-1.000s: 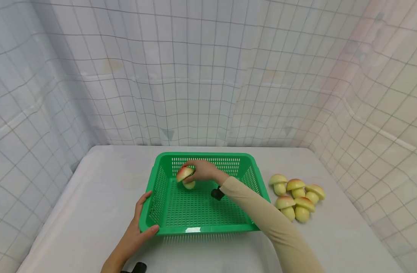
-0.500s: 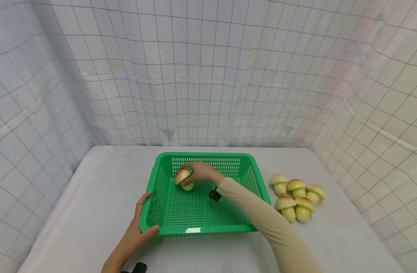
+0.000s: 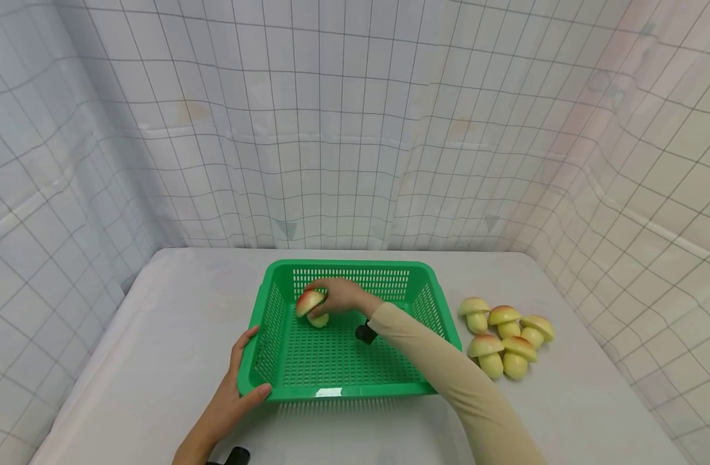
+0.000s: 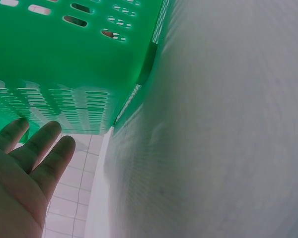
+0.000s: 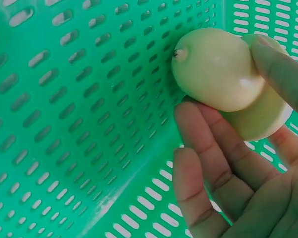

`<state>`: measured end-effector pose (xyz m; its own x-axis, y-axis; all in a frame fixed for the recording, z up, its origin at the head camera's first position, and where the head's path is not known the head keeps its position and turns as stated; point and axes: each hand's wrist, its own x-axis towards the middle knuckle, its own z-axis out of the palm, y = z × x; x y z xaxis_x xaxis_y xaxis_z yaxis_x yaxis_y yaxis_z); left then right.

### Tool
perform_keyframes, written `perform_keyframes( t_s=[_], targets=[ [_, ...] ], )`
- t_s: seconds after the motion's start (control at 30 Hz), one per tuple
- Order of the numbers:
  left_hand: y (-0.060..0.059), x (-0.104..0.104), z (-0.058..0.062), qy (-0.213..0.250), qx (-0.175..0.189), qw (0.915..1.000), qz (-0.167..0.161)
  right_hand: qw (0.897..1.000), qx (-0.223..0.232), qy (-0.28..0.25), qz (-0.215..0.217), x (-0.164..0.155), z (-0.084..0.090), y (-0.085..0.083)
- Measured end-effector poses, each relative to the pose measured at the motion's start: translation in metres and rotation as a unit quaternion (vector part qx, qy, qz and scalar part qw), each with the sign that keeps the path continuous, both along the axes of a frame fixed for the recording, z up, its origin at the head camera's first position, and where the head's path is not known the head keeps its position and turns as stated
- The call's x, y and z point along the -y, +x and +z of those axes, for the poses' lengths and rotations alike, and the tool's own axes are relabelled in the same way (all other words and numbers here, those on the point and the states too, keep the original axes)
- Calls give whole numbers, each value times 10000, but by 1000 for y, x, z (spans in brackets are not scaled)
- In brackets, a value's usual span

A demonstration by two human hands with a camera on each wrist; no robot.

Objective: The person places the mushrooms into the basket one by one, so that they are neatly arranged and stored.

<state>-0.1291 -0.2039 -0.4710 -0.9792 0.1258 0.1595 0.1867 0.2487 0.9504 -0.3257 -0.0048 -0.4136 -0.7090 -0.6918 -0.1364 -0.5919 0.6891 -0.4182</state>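
Note:
A green plastic basket [image 3: 361, 390] with slotted walls stands on the white table. In its back left part, my right hand [image 3: 341, 296] holds a yellow-green mushroom [image 3: 310, 302] with a red-tinged cap, low near the floor. The right wrist view shows thumb and fingers around the mushroom [image 5: 213, 69], its rounded stem end beside the slotted green wall. My left hand [image 3: 230, 394] spans the basket's front left corner, thumb on the front rim and fingers along the left side. In the left wrist view its fingers [image 4: 54, 161] are extended and spread beneath the green wall.
Several similar mushrooms [image 3: 504, 321] lie grouped on the table [image 3: 576, 400] to the right of the basket. My right sleeve [image 3: 454, 374] crosses the basket's right front rim. White grid-patterned curtains [image 3: 355, 129] surround the table at the back and sides.
My right hand has shifted slightly left and down with the mushroom inside the basket. The left hand, the basket and the grouped mushrooms stay in place.

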Motion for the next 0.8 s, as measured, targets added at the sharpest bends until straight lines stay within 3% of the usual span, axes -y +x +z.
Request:
perform_keyframes(
  t_s=[0.17, 0.47, 0.8],
  targets=[
    [0, 0, 0, -35, -19, 10000, 7, 9991, 261, -307, 147, -1, -4, -2],
    [1, -1, 1, -148, -71, 9999, 34, 9861, 1368, -943, -27, -4, -9, -4],
    [1, -1, 1, -170, -44, 9998, 77, 9856, 1407, -935, 12, -5, -9, -2]
  ],
)
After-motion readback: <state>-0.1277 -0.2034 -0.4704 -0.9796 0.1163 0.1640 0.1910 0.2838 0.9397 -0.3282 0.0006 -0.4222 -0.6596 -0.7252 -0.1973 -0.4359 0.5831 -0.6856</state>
